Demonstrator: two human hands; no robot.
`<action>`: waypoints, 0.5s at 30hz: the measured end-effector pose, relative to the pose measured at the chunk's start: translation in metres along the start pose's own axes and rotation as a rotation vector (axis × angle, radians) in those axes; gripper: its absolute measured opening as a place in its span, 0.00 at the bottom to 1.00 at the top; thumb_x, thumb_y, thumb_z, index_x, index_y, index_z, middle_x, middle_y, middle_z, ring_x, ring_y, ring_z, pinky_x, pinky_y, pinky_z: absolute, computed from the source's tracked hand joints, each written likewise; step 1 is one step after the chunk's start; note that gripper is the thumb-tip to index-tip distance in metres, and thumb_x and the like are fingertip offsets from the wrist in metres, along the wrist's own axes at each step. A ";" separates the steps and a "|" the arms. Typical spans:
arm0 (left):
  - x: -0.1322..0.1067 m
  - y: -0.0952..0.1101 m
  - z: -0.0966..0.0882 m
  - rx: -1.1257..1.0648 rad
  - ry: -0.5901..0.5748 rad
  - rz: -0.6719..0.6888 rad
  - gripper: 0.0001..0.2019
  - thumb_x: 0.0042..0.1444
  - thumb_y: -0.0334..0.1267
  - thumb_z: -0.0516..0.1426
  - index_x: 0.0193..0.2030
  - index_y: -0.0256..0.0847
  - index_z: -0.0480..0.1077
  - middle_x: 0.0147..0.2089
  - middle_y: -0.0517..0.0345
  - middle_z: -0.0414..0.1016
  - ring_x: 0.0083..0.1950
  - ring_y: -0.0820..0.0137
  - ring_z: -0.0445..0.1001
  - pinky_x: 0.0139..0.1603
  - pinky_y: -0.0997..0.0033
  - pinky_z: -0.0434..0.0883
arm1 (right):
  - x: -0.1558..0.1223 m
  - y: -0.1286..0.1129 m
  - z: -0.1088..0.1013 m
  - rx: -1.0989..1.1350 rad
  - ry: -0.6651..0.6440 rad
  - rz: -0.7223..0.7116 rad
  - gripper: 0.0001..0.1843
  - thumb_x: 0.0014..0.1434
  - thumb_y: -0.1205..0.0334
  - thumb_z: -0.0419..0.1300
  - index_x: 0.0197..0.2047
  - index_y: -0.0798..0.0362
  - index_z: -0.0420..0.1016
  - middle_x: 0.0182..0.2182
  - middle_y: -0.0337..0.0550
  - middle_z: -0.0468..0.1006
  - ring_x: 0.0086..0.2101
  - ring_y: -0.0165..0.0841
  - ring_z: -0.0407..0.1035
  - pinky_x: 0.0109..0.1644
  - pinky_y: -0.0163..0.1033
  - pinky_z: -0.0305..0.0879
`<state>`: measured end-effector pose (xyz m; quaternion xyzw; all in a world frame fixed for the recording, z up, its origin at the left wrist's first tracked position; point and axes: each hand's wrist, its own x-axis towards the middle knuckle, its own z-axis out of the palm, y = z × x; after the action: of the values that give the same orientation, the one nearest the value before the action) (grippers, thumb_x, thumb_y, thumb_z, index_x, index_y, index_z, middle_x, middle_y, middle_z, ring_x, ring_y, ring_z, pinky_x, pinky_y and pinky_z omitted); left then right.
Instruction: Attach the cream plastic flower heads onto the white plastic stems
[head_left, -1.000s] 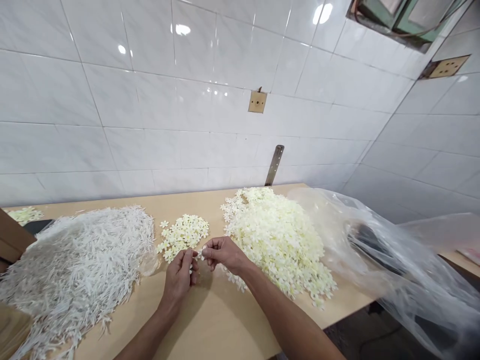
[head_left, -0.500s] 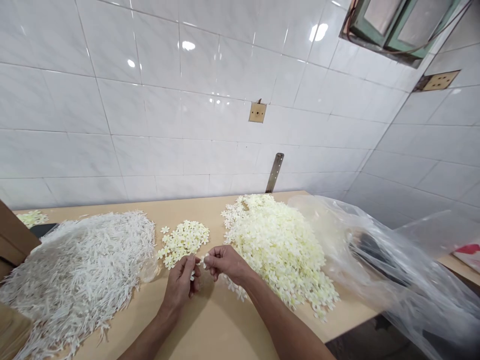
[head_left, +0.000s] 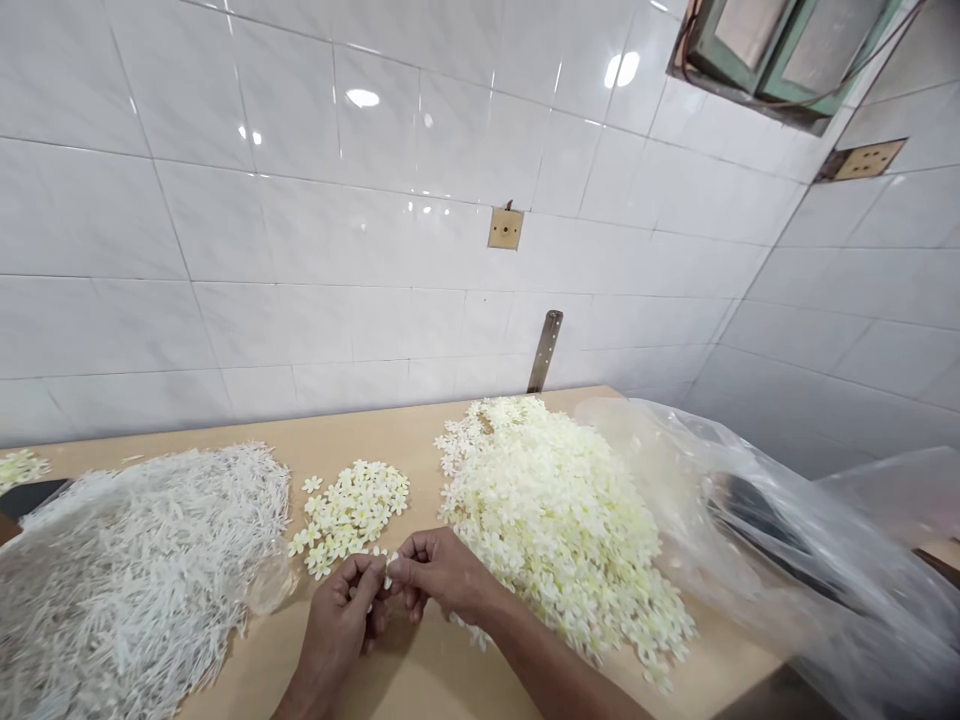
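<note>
My left hand (head_left: 341, 620) and my right hand (head_left: 446, 575) meet above the table, thumbs and fingertips almost touching. Pinched between the right thumb and fingers is a small white flower (head_left: 389, 568). The left fingers are closed too, with white petals showing at their tips; what else they hold is hidden. Just beyond the left hand lies a small pile of pale yellow-white flowers (head_left: 356, 507). A much larger heap of similar flowers (head_left: 555, 500) spreads to the right, beside my right forearm.
A wide mound of thin white strands (head_left: 150, 570) covers the table's left side. Clear plastic sheeting (head_left: 667, 450) drapes over the right end, with something dark beneath. A metal strip (head_left: 545, 350) stands against the tiled wall (head_left: 315, 230) behind the brown tabletop (head_left: 420, 430).
Both hands have drawn closer together, their fingertips now nearly touching at the flower. The camera view has shifted slightly, so the hands and piles appear lower.
</note>
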<state>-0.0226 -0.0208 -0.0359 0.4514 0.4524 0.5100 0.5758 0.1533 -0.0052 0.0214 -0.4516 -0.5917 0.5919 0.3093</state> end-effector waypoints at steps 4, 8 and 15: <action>0.000 0.002 -0.002 0.015 0.005 -0.022 0.25 0.52 0.62 0.63 0.30 0.39 0.70 0.18 0.63 0.65 0.16 0.76 0.60 0.16 0.77 0.58 | -0.006 -0.006 0.003 -0.059 0.028 0.032 0.15 0.57 0.49 0.67 0.33 0.55 0.78 0.21 0.38 0.77 0.19 0.29 0.72 0.18 0.29 0.59; -0.004 0.009 -0.001 -0.020 -0.005 -0.034 0.24 0.53 0.60 0.64 0.30 0.39 0.69 0.18 0.63 0.64 0.18 0.76 0.61 0.17 0.78 0.57 | -0.006 -0.008 0.008 -0.034 0.038 -0.001 0.14 0.59 0.51 0.64 0.32 0.55 0.76 0.20 0.36 0.76 0.18 0.28 0.70 0.22 0.32 0.67; -0.012 0.038 0.006 -0.103 -0.027 -0.058 0.21 0.55 0.58 0.63 0.35 0.38 0.71 0.25 0.61 0.70 0.21 0.77 0.63 0.19 0.78 0.58 | 0.002 -0.011 0.010 0.002 0.076 -0.088 0.22 0.58 0.42 0.66 0.30 0.55 0.74 0.18 0.36 0.73 0.19 0.29 0.69 0.25 0.34 0.69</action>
<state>-0.0245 -0.0307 0.0031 0.4148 0.4308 0.5094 0.6188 0.1414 -0.0068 0.0303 -0.4470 -0.5981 0.5608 0.3577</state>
